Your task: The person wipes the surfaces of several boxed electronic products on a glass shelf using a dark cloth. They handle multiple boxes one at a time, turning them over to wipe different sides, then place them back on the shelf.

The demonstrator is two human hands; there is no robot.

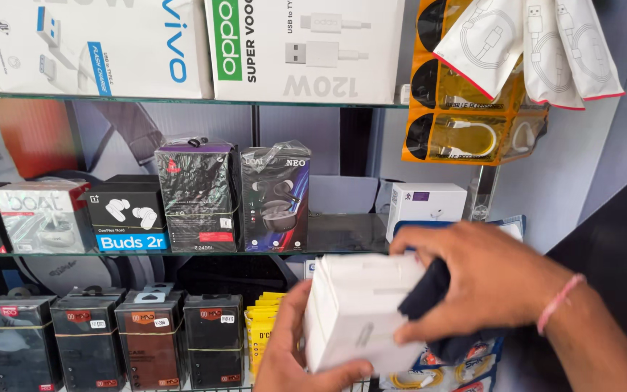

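Glass shelves [342, 236] of a shop display carry boxed earbuds — a black earbud carton [126, 216] at left, a small white box [427, 203] further right. In front, the left hand [295, 348] cups a plain white cardboard box [361, 312] from below, while the right hand [484, 279] presses a dark cloth [429, 294] against its side. The box looks light, rigid and smooth — probably best held by its edges.

Phone-accessory shop, glass shelves [342, 234], boxed earbuds [126, 216]

Two hands [473, 279], one white box [361, 312], one dark cloth [426, 290], four dark lower-shelf boxes [88, 341].
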